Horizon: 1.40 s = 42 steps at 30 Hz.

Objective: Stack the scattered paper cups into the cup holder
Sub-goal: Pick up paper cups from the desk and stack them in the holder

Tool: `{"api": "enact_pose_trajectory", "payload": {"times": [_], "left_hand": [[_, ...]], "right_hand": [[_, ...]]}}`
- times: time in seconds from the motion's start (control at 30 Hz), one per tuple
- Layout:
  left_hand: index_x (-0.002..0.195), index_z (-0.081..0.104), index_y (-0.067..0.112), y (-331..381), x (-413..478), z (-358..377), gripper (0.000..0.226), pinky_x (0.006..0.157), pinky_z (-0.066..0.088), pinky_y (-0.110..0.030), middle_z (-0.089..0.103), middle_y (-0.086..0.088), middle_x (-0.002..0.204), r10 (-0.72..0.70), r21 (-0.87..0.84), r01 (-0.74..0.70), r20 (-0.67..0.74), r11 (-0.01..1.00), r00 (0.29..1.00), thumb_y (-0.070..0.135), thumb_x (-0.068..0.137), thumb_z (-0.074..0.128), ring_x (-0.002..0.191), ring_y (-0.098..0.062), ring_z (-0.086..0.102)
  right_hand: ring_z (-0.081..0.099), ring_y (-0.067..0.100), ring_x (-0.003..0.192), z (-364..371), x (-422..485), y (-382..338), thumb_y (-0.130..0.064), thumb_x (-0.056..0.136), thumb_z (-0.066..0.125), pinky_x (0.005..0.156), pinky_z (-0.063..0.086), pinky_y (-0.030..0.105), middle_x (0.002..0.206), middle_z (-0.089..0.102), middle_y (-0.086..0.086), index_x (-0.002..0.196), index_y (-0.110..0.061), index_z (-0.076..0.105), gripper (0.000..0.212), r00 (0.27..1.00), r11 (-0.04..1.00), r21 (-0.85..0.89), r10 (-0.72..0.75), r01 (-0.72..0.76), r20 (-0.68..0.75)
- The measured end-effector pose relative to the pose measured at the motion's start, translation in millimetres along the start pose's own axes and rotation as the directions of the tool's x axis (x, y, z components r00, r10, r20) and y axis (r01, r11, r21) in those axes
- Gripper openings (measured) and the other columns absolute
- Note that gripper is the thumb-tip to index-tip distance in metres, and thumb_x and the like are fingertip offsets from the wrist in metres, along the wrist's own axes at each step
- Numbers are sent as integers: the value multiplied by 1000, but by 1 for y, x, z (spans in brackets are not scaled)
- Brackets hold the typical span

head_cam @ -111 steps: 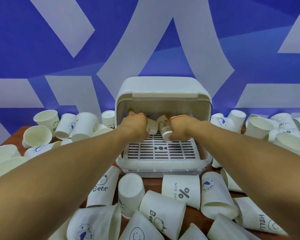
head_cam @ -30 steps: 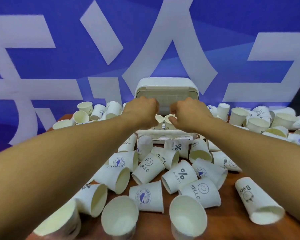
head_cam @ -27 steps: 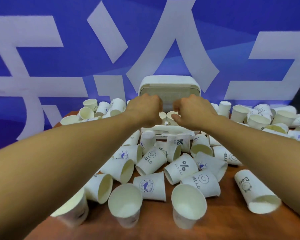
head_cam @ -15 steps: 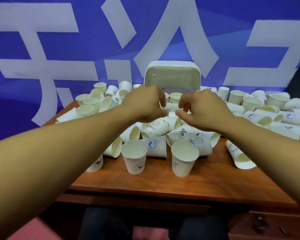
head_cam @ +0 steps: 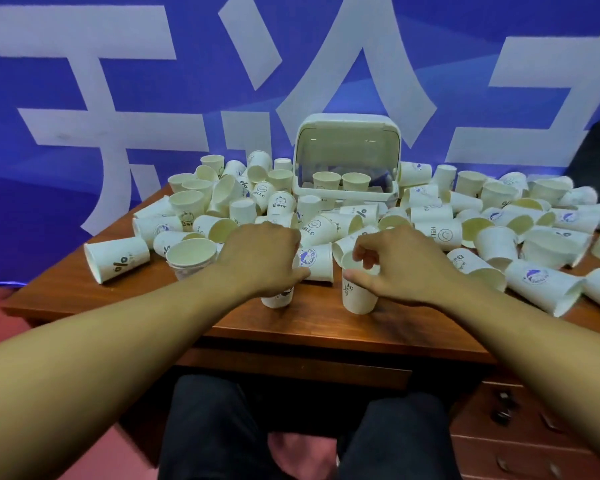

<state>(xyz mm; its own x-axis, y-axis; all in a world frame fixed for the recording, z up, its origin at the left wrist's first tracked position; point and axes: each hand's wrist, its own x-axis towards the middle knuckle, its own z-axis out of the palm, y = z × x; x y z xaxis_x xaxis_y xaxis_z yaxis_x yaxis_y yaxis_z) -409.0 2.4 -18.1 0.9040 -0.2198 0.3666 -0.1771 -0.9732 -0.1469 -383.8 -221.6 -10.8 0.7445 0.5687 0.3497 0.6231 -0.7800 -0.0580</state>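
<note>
The white cup holder (head_cam: pixel 347 122) stands at the back of the table with its lid up. Two upright paper cups (head_cam: pixel 326 181) sit side by side inside it. Scattered white paper cups (head_cam: pixel 314 227) cover the table, most lying on their sides. Near the front edge, my left hand (head_cam: pixel 260 258) curls over the top of an upright cup (head_cam: pixel 278 300) and grips it. My right hand (head_cam: pixel 395 266) pinches the rim of a second upright cup (head_cam: pixel 358 296) between thumb and fingers.
The brown wooden table (head_cam: pixel 291 329) has a bare strip along its front edge. A large cup (head_cam: pixel 115 258) lies near the left corner. A blue and white wall stands behind. My knees show under the table, with wooden drawers (head_cam: pixel 520 431) at lower right.
My hands have drawn back from the cup holder, leaving two cups inside, and come down on two upright cups near the front edge. The view has pulled back from the table.
</note>
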Motion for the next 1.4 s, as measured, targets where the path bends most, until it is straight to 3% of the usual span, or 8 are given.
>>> {"api": "enact_pose_trajectory", "payload": {"times": [0.1, 0.2, 0.37, 0.53, 0.7, 0.83, 1.17, 1.4], "left_hand": [[88, 46, 26, 5, -8, 9, 30, 56, 28, -31, 57, -3, 87, 16, 71, -19, 32, 997, 999, 53, 83, 57, 81, -29, 60], [97, 52, 22, 9, -13, 16, 24, 56, 29, -33, 36, 0, 73, -15, 75, 12, 42, 997, 999, 43, 86, 59, 80, -33, 60], [102, 56, 20, 15, -16, 18, 29, 64, 32, -34, 39, -3, 82, -38, 96, 32, 59, 995, 998, 44, 87, 63, 82, -34, 60], [94, 61, 22, 16, -13, 8, 13, 59, 30, -33, 26, -1, 68, -35, 87, 32, 41, 996, 999, 33, 86, 60, 70, -30, 45], [85, 64, 26, 16, 5, -8, 14, 51, 24, -29, 39, -3, 73, -54, 4, 54, -37, 999, 998, 40, 87, 61, 82, -35, 58], [88, 65, 24, 15, 34, -22, 19, 58, 36, -33, 57, -8, 84, -52, -55, 44, -138, 998, 989, 39, 92, 54, 76, -33, 54], [87, 60, 16, 15, 121, -30, 9, 61, 27, -36, 54, -9, 73, -91, -23, 88, -317, 996, 944, 9, 82, 57, 66, -31, 40], [98, 63, 15, -1, 169, -14, 23, 60, 33, -36, 63, -14, 91, -135, -95, 111, -311, 989, 941, 5, 76, 66, 74, -37, 51]], "right_hand": [[61, 16, 81, 7, -3, -4, -58, 80, 60, 69, 52, 35, 82, 68, -8, 90, -28, 67, 32, 999, 1000, -10, -18, 18, 46], [59, 20, 79, 14, -4, -4, -51, 83, 61, 70, 52, 38, 76, 65, -6, 81, -26, 63, 24, 995, 1000, -17, -22, 24, 97], [44, 17, 68, 22, -6, -5, -43, 87, 60, 62, 41, 32, 58, 39, -12, 68, -33, 46, 26, 990, 998, -45, -40, 47, 132], [47, 21, 68, 17, -5, -8, -42, 89, 57, 65, 49, 36, 60, 45, -7, 69, -25, 50, 28, 992, 997, -62, -41, 49, 119], [56, 26, 75, -5, 5, -10, -42, 90, 56, 63, 50, 37, 71, 60, 0, 82, -19, 64, 26, 998, 997, -53, -61, 60, -16], [58, 30, 74, -21, 22, 0, -41, 91, 57, 61, 47, 36, 70, 59, 2, 76, -19, 58, 27, 989, 997, -67, -51, 42, -135], [58, 38, 81, -21, 88, 40, -36, 96, 50, 66, 44, 38, 85, 68, 11, 92, -17, 66, 25, 937, 993, -92, 43, -80, -346], [37, 30, 67, -16, 129, 68, -8, 93, 49, 69, 25, 32, 80, 64, 15, 90, -9, 61, 13, 902, 976, -126, 113, -180, -416]]}}
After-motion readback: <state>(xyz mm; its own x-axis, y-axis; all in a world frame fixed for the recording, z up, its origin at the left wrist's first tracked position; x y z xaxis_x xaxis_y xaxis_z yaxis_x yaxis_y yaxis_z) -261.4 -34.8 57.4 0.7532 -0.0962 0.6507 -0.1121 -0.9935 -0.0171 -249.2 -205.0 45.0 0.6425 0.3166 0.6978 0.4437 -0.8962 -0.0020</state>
